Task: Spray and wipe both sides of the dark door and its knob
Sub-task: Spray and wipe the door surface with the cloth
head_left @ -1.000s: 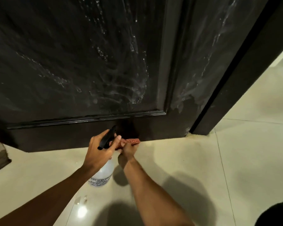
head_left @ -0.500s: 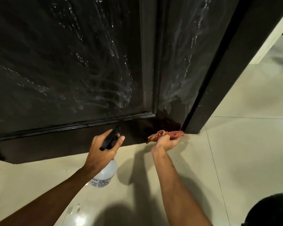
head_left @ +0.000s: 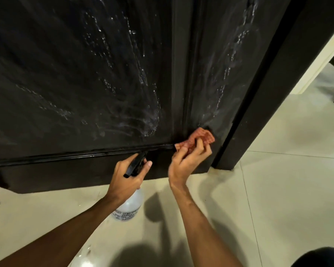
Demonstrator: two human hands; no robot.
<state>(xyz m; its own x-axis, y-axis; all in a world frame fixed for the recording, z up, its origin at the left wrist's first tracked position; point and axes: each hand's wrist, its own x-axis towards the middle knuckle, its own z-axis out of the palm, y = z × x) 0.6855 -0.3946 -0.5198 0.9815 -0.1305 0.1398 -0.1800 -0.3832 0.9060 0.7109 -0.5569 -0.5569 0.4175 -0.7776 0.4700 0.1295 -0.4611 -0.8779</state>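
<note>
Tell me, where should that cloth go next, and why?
Probably straight up the door, along its right strip. The right hand grips the cloth at that strip's foot, and white spray streaks run above it, not yet wiped. The left hand holds the bottle low, so fresh spraying seems unneeded first.

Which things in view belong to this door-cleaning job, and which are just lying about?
Job: dark door, streaked wet; red cloth, gripped by right hand; spray bottle, held by left hand.
Not part of it: door frame; tiled floor; unclear dark shape, bottom right.
</note>
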